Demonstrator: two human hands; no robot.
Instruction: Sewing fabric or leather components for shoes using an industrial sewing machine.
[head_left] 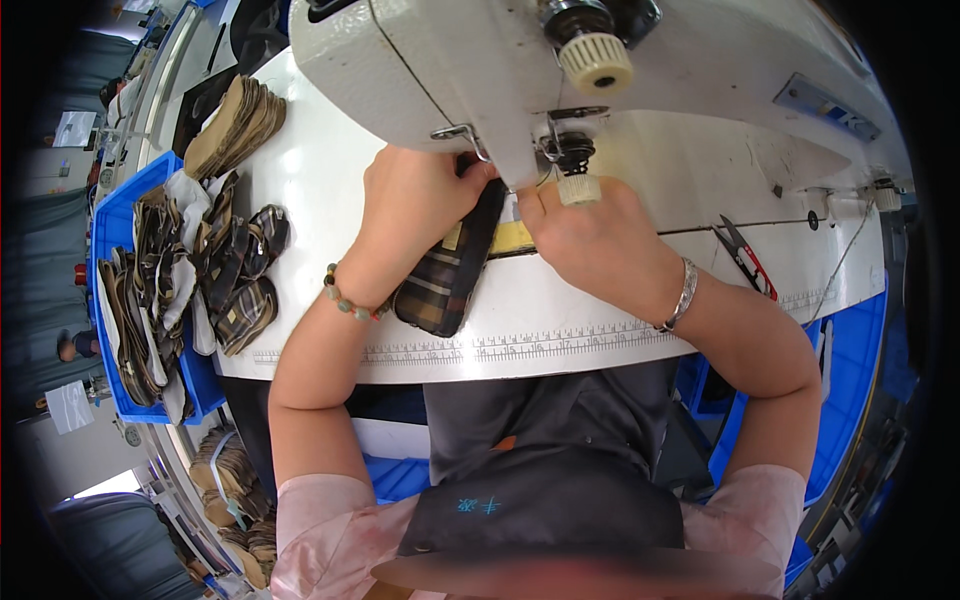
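Under the head of a white sewing machine, a dark plaid fabric piece with a black edge lies slantwise on the table. My left hand pinches its far end close to the needle area, thumb and fingers together. My right hand is just right of the needle area, its fingers bent and closed. The machine head and its cream knob partly cover those fingertips, so what they grip cannot be made out. Between my hands shows a yellow strip on the machine bed.
Thread snips with red handles lie right of my right hand. At the left, a blue bin holds plaid pieces, with a stack of brown sole-shaped pieces beyond. A printed ruler follows the white table's front edge.
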